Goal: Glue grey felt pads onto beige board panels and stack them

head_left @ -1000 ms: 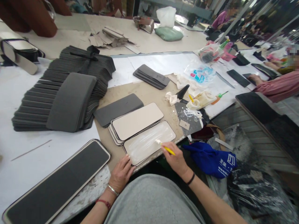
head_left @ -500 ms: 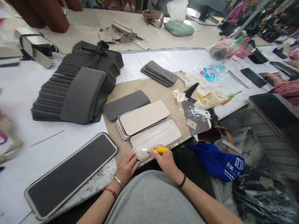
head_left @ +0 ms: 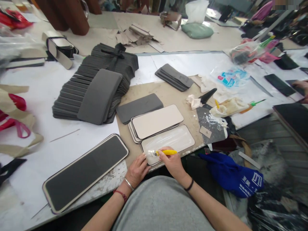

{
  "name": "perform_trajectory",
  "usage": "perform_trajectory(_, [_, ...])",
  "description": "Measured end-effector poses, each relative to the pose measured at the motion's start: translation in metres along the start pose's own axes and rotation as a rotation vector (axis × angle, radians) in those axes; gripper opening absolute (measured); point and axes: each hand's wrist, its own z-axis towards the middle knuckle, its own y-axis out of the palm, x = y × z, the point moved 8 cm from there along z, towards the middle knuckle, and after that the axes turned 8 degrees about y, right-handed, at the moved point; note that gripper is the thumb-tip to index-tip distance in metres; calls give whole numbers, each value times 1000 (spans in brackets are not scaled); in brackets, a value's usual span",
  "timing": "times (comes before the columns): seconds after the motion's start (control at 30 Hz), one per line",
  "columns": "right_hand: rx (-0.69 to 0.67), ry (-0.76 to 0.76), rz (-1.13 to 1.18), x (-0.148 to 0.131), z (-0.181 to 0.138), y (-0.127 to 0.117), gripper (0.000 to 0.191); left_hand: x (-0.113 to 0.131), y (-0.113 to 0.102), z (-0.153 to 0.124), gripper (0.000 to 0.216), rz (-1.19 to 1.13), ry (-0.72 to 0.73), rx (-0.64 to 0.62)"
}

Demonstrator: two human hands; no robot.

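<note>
My right hand [head_left: 172,163] is closed round a yellow-handled brush [head_left: 164,152], its white bristles on the near left corner of a glue-coated beige panel [head_left: 173,140]. My left hand [head_left: 138,169] rests with its fingertips pressed on that panel's left end at the table edge. Behind the panel lies a small stack of clean beige panels [head_left: 156,121], and a grey foam pad [head_left: 138,107] lies behind those.
A long black panel with a beige rim [head_left: 86,170] lies at the left. A big pile of grey pads [head_left: 96,83] stands behind it. A glue-smeared board [head_left: 210,123], rags and a glue bottle [head_left: 232,107] sit at the right. A blue bag [head_left: 234,176] hangs below the edge.
My right hand has drawn the brush from the panel's near right side to its left corner. The view has shifted left; my left hand stays on the panel's end.
</note>
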Motion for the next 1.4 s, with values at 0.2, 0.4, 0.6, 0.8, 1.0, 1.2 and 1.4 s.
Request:
perform_trajectory(0.2, [333, 83, -89, 38, 61, -99, 36, 1, 2, 1, 23, 16, 22, 9])
perform_trajectory(0.4, [469, 46, -342, 42, 86, -172, 35, 2, -1, 3, 22, 29, 12, 27])
perform_trajectory(0.6, [425, -253, -625, 8, 81, -143, 27, 3, 0, 3, 23, 23, 6, 18])
perform_trajectory(0.8, [46, -450, -594, -18, 41, -35, 15, 3, -1, 4, 22, 28, -1, 5])
perform_trajectory(1.0, [-351, -604, -387, -53, -10, 54, 16, 4, 3, 3, 26, 36, -21, -50])
perform_trajectory(1.2, [-248, -589, -396, -47, 8, 25, 15, 4, 3, 4, 23, 71, -21, -53])
perform_trajectory(1.4, [92, -532, -585, -43, 43, -54, 16, 6, -2, 8, 23, 42, -63, -59])
